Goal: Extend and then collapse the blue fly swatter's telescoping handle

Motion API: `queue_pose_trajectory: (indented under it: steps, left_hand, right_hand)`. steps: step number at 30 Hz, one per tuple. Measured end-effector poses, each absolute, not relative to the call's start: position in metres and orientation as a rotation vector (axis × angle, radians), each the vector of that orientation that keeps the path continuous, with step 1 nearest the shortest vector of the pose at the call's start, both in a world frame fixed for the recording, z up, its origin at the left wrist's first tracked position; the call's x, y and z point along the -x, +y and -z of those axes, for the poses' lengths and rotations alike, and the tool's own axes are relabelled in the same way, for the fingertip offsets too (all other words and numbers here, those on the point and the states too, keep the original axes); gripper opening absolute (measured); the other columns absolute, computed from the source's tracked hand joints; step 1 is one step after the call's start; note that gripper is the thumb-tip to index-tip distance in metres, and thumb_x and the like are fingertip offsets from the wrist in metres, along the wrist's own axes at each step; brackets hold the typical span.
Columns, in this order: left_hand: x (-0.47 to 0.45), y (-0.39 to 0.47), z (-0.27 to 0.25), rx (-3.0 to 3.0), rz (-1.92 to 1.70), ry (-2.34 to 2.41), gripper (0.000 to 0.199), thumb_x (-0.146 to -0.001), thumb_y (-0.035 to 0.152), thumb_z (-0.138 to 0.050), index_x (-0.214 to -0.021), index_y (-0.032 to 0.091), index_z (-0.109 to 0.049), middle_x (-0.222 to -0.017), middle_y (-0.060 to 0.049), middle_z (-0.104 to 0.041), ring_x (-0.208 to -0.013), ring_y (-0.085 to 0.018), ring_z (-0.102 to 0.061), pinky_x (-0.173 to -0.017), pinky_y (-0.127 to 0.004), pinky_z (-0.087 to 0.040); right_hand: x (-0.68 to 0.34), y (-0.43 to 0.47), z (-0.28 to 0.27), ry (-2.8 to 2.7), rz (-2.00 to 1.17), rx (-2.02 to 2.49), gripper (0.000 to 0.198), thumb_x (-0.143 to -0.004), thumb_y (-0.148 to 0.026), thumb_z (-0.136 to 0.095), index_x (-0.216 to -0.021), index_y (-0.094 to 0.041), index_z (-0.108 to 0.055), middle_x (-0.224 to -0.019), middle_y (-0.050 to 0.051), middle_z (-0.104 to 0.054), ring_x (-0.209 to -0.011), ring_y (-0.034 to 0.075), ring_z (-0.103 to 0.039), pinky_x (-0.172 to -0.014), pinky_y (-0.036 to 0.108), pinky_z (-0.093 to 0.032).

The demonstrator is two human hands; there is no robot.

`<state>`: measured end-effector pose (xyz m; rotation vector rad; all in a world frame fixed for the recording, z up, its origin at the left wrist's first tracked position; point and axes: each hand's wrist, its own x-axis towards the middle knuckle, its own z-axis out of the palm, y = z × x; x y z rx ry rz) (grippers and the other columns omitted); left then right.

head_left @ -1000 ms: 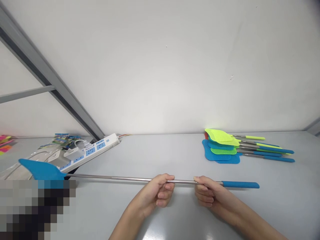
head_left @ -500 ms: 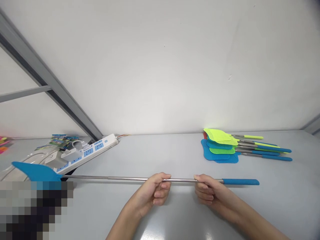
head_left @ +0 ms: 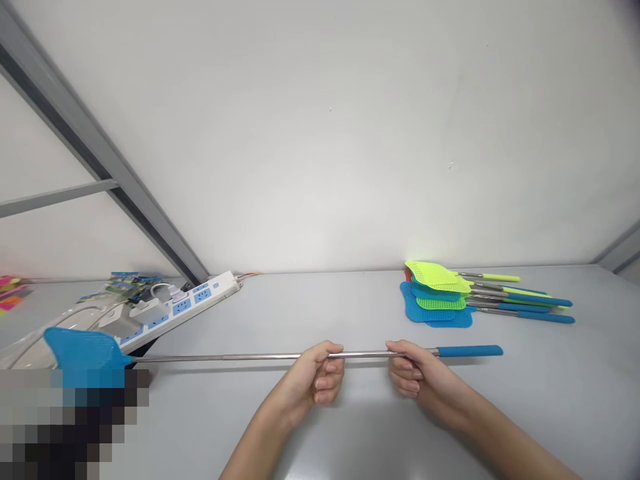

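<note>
Crossing closed left fingers (head_left: 327, 383) and right fingers (head_left: 406, 375), the swatter rod (head_left: 365, 355) is apparently pinched.

The grey table (head_left: 200, 427) had a smooth, slightly shiny top. Toward its back right lay a pile of fly swatters (head_left: 443, 287), mostly yellow, green and blue, handles pointing right. At the left, a white power strip (head_left: 181, 307) lay slantwise with plugs in it, near some colourful packets (head_left: 125, 281) and clear plastic (head_left: 30, 347).
</note>
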<state>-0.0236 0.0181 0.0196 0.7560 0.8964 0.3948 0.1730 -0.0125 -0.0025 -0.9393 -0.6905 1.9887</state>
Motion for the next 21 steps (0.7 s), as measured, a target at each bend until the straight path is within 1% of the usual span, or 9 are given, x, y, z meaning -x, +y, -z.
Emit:
queue_pose_trajectory:
  steps: [5, 13, 21]
  left_hand:
    - [0.0221, 0.0189, -0.0187, -0.748, -0.391, 0.897, 0.030, -0.073, 0.037, -0.037, -0.050, 0.018, -0.028, -0.037, 0.009, -0.018, -0.034, -0.005, -0.015, -0.040, -0.021, -0.014]
    - [0.0210, 0.0179, -0.0221, -0.772, -0.408, 0.917, 0.031, -0.073, 0.037, -0.037, -0.050, 0.018, -0.028, -0.038, 0.009, -0.017, -0.034, -0.005, -0.016, -0.040, -0.021, -0.015]
    - [0.0196, 0.0185, -0.0179, -0.751, -0.404, 0.923, 0.031, -0.073, 0.038, -0.038, -0.051, 0.018, -0.028, -0.037, 0.009, -0.017, -0.034, -0.004, -0.013, -0.039, -0.020, -0.013]
  right_hand:
    - [-0.1744, -0.0081, 0.0080, -0.638, -1.997, 0.926, 0.035, -0.073, -0.033, -0.047, -0.047, -0.018, -0.028, -0.043, -0.008, -0.016, -0.039, 0.006, -0.018, -0.043, 0.023, -0.015]
    - [-0.1743, -0.0090, 0.0020, -0.627, -1.976, 0.939, 0.034, -0.073, -0.031, -0.047, -0.047, -0.018, -0.029, -0.043, -0.008, -0.016, -0.039, 0.006, -0.018, -0.043, 0.023, -0.015]
    - [-0.1730, -0.0063, 0.0054, -0.535, -1.903, 1.034, 0.037, -0.070, -0.027, -0.046, -0.041, -0.019, -0.024, -0.039, -0.008, -0.013, -0.034, 0.005, -0.016, -0.040, 0.024, -0.014]
